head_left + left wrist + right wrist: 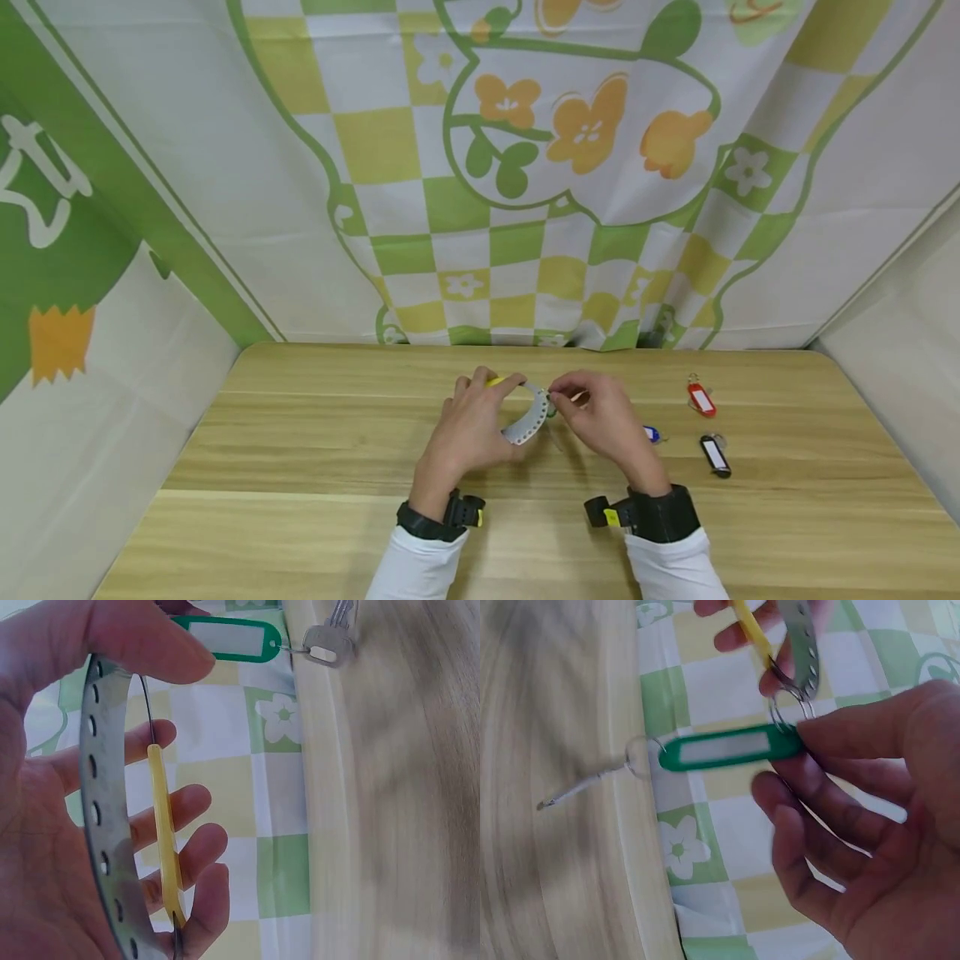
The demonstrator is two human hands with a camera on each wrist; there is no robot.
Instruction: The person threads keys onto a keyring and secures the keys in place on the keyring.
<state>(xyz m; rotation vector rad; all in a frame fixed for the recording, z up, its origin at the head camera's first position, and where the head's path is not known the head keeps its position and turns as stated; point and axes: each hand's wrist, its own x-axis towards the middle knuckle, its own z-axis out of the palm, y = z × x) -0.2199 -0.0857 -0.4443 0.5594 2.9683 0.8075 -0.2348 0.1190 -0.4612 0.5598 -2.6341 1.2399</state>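
My left hand (468, 425) holds a metal hoop (105, 787). The hoop has a flat band with a row of holes and a yellow sleeve (163, 825) on its other side. My right hand (606, 417) pinches one end of a green key tag (724, 748) with a white label. Wire rings (784, 709) at that end meet the hoop's tip in the right wrist view; whether they are threaded on it I cannot tell. From the tag's other end a silver key (328, 646) hangs on a thin ring (636, 759).
A red key tag (701, 400), a black key tag (715, 457) and a blue key tag (652, 434) lie on the wooden table (300, 433) to the right. My right forearm is close to the blue one. A checked cloth (517, 250) hangs behind the table.
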